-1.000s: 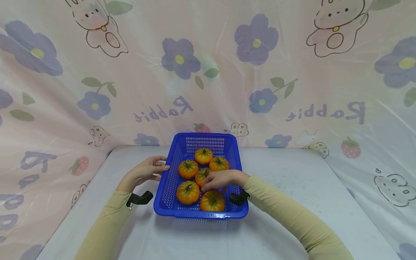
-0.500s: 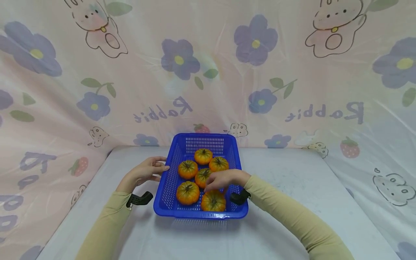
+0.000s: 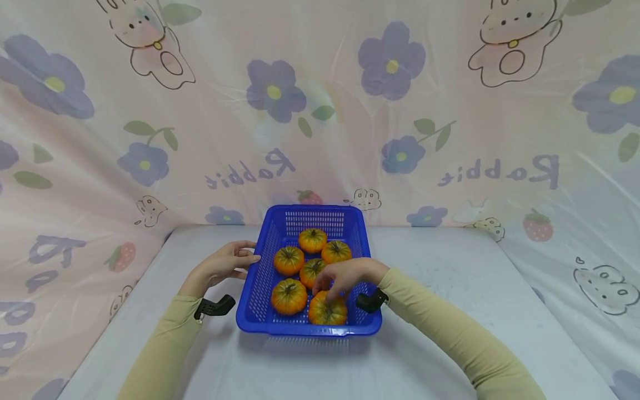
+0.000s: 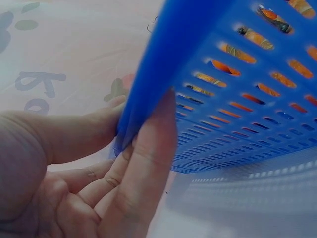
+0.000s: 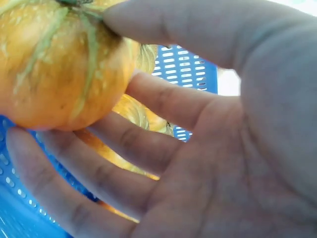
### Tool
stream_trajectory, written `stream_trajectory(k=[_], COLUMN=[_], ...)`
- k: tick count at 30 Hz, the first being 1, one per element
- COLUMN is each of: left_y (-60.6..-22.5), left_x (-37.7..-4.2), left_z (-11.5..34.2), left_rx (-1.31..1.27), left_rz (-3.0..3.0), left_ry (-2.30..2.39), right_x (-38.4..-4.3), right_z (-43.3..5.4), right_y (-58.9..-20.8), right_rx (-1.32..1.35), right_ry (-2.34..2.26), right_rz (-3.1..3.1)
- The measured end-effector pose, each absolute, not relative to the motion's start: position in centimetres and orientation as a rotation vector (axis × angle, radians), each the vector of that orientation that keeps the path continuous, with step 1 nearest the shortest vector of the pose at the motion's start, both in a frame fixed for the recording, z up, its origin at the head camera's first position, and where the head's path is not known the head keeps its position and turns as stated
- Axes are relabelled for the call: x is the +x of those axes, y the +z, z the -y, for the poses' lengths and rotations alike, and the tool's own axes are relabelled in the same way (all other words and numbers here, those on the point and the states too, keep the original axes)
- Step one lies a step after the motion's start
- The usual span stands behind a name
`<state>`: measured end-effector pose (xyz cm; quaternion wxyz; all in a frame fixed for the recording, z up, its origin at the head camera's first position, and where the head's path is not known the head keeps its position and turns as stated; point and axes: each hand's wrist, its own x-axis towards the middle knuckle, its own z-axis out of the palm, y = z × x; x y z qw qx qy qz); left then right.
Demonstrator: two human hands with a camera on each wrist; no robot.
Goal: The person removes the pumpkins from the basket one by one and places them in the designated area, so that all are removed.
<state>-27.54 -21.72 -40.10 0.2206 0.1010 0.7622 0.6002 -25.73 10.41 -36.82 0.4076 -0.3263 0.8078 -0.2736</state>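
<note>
A blue plastic basket (image 3: 305,330) stands on the table with several small orange pumpkins inside. At its left side my left hand (image 3: 220,268) grips the rim, thumb on one side and fingers on the other; the left wrist view shows the basket's slotted wall (image 4: 237,106) close by. My right hand (image 3: 347,275) reaches over the right wall to the front right pumpkin (image 3: 327,314). In the right wrist view, the thumb lies on top of that pumpkin (image 5: 64,74) near its stem, and the fingers come round its side and underneath.
Another pumpkin (image 3: 289,296) sits left of the held one, and a middle pumpkin (image 3: 311,272) lies just behind the right fingers. A white-covered table (image 3: 430,311) carries the basket. Behind hangs a printed curtain (image 3: 340,139) with flowers and rabbits.
My right hand has shifted slightly right and its thumb has come over the front right pumpkin. That pumpkin moved a little earlier. The left hand keeps its place on the rim.
</note>
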Motion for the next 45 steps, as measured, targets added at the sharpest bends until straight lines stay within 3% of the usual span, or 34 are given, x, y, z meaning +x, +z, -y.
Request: stream_trajectory(k=[24, 45], left_y=[-40.4, -40.7], left_x=[-27.7, -27.8], left_z=[21.7, 22.0], left_rx=[0.282, 0.283], left_rz=[-2.098, -2.106], left_ry=[1.67, 1.671], right_x=[-26.3, -26.4], right_z=[-13.5, -17.5], right_y=[-34.8, -32.5], right_rx=[-0.835, -0.611], right_ry=[-1.032, -1.378], right_rz=[-2.155, -2.243])
